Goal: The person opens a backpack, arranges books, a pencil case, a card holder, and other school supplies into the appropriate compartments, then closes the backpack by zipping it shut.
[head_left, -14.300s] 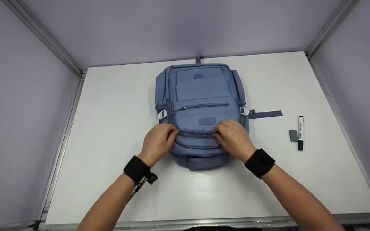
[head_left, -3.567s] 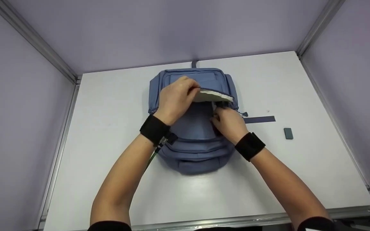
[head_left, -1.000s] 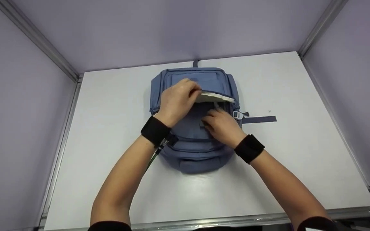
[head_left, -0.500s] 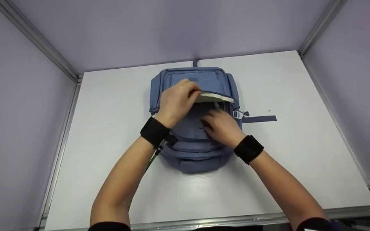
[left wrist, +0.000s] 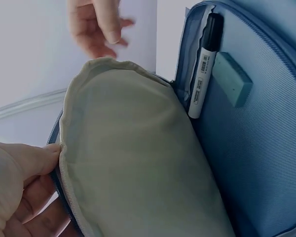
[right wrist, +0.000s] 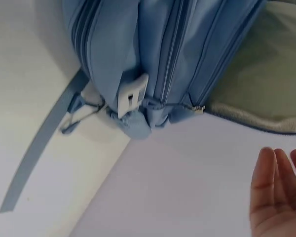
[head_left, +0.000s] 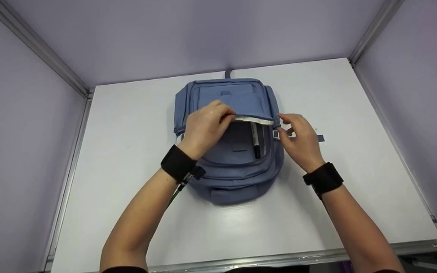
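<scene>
A blue backpack [head_left: 237, 195] lies on the white table, its front pocket open. My left hand [head_left: 207, 127] pinches the edge of the pocket's flap and holds it lifted, the pale lining [left wrist: 133, 148] showing in the left wrist view. Inside the pocket are a white marker [left wrist: 205, 69] with a black cap and a small teal block [left wrist: 232, 80], side by side. To the right of the flap is my right hand [head_left: 301, 140], fingers loosely bent and holding nothing. In the right wrist view, its fingers [right wrist: 264, 180] stand just off the flap's zippered edge.
A white side buckle [right wrist: 133, 94] and a zipper pull [right wrist: 199, 109] sit at the backpack's side. A strap [right wrist: 37, 148] from the backpack stretches over the table. Purple-grey panels [head_left: 411, 113] wall in the table [head_left: 127, 132] at the back and sides.
Earlier the flap lay down, with marker and block on the table at right; both are now in the pocket. Latest, my right hand has left the pocket, moving right; the flap has dipped slightly.
</scene>
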Tool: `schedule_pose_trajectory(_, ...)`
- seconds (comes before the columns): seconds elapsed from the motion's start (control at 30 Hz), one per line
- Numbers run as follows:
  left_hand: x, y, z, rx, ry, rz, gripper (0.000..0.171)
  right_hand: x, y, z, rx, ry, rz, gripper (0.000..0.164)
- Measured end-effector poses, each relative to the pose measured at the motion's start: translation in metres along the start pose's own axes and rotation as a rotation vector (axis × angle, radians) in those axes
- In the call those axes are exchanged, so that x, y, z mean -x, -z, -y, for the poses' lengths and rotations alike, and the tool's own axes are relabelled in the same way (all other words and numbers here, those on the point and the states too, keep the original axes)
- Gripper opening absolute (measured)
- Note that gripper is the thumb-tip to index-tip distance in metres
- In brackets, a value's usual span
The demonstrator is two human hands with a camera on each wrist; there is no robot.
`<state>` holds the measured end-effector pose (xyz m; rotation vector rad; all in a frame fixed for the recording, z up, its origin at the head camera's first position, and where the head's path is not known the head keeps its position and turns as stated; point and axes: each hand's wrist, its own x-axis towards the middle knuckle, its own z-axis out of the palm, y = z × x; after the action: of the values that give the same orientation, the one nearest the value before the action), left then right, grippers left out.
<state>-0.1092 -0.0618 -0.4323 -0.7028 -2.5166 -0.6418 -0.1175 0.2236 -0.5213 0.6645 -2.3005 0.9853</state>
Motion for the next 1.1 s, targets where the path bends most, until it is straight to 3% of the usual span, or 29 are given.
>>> schedule_pose_trajectory(0.13, 0.011, -0.003, -0.001, -0.018, -0.054, 0.004, 0.011, 0.000, -0.002, -0.002, 0.014, 0.109, 0.031, 0.033)
schedule_pose_trajectory(0.33, 0.033, -0.010, 0.000, -0.046, -0.185, -0.024, 0.008, 0.007, -0.008, 0.001, 0.068, 0.160, 0.060, 0.018)
schedule_pose_trajectory(0.57, 0.063, -0.028, 0.005, -0.100, -0.348, -0.036, 0.004, 0.024, -0.016, -0.005, 0.174, 0.277, 0.080, 0.021)
schedule_pose_trajectory(0.83, 0.084, -0.045, 0.015, -0.266, -0.529, 0.093, 0.009, 0.036, -0.024, -0.011, 0.225, 0.376, 0.100, 0.015)
schedule_pose_trajectory(1.1, 0.094, -0.051, 0.020, -0.355, -0.553, 0.193, 0.012, 0.045, -0.028, -0.014, 0.213, 0.398, 0.149, 0.010)
